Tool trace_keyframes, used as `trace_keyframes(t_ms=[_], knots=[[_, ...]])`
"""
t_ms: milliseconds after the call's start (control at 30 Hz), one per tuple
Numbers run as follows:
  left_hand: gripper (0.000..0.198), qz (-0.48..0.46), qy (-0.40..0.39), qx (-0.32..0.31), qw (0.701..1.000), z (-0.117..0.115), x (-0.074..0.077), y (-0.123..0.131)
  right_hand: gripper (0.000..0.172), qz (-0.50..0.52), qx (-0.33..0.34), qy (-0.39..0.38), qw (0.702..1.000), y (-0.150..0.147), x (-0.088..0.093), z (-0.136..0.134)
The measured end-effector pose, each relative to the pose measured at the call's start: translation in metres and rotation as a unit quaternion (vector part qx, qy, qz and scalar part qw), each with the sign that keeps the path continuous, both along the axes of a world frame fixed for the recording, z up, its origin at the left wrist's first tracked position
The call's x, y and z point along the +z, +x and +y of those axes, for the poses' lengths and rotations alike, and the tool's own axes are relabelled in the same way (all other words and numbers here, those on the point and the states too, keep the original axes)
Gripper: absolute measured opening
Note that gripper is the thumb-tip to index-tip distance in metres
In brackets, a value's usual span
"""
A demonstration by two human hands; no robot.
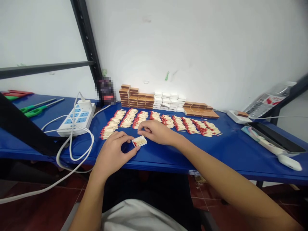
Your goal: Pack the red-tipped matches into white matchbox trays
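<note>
My left hand [113, 152] grips a small white matchbox tray [142, 144] between thumb and fingers, low over the blue table near its front edge. Wooden matches [138, 141] with red heads lie inside the tray. Just behind and right of it is my right hand [155, 131], its fingers curled and pinched together; whether anything is between the fingertips is hidden. Beyond both hands, loose matches [113, 124] lie in several slanted rows. Brown matchboxes [137, 100] are stacked at the wall, beside white trays [169, 102] and a lower group of brown boxes [201, 110].
A white power strip [80, 118] with looping cables stands on the left, near a black shelf post [88, 38]. Green-handled tools [36, 110] lie farther left. On the right are a plastic bottle [268, 101], a black phone-like slab [276, 136] and a white-handled item [288, 162].
</note>
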State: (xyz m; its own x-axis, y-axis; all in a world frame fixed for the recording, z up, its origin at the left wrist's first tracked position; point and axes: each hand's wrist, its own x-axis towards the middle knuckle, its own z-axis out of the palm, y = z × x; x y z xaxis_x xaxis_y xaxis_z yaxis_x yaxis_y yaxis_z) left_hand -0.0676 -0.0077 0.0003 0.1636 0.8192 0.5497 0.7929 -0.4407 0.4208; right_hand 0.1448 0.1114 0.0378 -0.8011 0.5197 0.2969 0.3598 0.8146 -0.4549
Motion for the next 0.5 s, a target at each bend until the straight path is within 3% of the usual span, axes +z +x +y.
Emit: trace_keyframes(t_ms=[100,500], knots=[[0.019,0.001,0.002,0.005,1.0,0.001,0.0,0.0,0.012,-0.001,-0.035,0.024,0.999,0.0,-0.004,0.009],[0.02,0.002,0.007,0.004,1.0,0.0,-0.002,0.0,0.012,-0.013,-0.054,0.033,0.998,-0.003,-0.011,0.017]])
